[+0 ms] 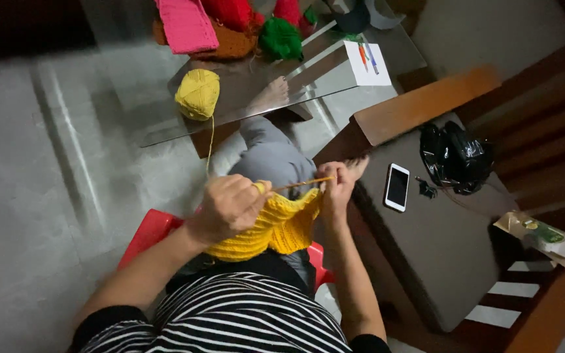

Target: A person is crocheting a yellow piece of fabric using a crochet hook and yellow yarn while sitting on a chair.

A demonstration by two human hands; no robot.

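My left hand (229,206) grips the upper left edge of a yellow crocheted piece (281,225) that hangs over my lap. My right hand (336,187) pinches a thin wooden crochet hook (302,184), whose tip points left into the top of the piece. A strand of yellow yarn runs up from the work to a yellow yarn ball (198,94) lying on a glass table (165,111) ahead. I sit on a red stool (152,230), with grey-clad legs stretched under the table.
Pink, orange, red and green yarn goods (230,26) lie at the table's far side, with a white paper and pens (366,62). On the sofa cushion (426,261) at right lie a smartphone (397,187), a black plastic bag (456,157) and a packet (547,238).
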